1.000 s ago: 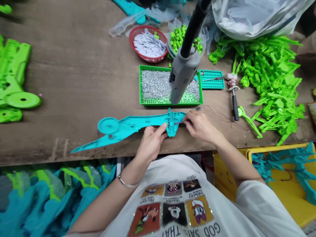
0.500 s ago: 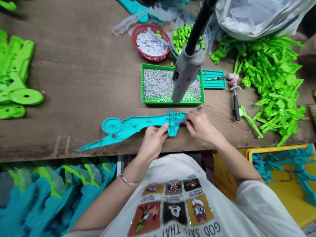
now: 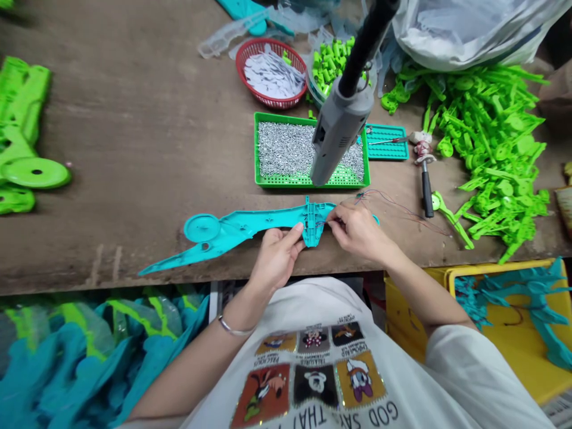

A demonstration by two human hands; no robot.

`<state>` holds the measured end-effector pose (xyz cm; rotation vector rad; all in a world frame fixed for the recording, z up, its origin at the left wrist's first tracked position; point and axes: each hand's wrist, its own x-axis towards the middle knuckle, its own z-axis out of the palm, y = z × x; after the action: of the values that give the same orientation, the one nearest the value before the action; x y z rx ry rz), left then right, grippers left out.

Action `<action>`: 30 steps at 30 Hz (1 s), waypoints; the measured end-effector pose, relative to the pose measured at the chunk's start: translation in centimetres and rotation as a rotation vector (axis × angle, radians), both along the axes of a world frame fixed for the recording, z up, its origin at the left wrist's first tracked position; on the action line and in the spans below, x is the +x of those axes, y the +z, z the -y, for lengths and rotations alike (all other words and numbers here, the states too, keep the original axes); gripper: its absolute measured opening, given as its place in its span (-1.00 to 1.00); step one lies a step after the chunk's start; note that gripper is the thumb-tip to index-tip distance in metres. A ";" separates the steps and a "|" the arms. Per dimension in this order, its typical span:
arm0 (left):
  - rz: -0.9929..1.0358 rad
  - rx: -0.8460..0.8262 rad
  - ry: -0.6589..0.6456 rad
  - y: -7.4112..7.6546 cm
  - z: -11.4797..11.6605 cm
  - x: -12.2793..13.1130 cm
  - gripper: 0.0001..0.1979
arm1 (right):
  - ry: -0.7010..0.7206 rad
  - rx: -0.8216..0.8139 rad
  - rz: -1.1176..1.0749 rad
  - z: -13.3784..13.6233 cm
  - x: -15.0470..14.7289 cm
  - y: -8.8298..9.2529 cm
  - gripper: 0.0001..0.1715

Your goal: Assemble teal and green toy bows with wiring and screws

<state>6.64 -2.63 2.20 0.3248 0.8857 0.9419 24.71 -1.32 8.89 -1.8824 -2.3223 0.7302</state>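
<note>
A long turquoise plastic shell half (image 3: 268, 219) lies with its ribbed inner side up near the table's front edge. My left hand (image 3: 277, 253) grips its lower edge beside the upright crosspiece, thumb on top. At the crosspiece's right side my right hand (image 3: 357, 231) is closed, its fingertips pinching thin red and blue wires (image 3: 322, 223) that run into the shell. The same hand hides part of the shell's right end. Behind the right hand, more thin wires (image 3: 402, 210) trail across the table to the right.
A green tray of small screws (image 3: 286, 149) stands behind the shell, under a hanging grey electric screwdriver (image 3: 342, 128). A red basket (image 3: 241, 71) holds white pieces. Bright green parts (image 3: 496, 161) are heaped at right, near a black-handled tool (image 3: 427, 190). A yellow crate (image 3: 504, 363) stands lower right.
My right hand has shifted slightly left, closer to the crosspiece, and the shell's right tip now shows beyond it. My left hand and the shell have hardly moved.
</note>
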 end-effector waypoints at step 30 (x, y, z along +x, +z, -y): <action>-1.662 1.058 -0.763 1.9 -3.4 -1.3 -0.84 | -0.046 0.000 -0.066 0.1 -0.9 -1.1 -0.75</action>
<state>5.32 0.74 4.12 2.3924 1.4223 0.1233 23.82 -1.38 7.79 -1.8753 -2.2326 0.7752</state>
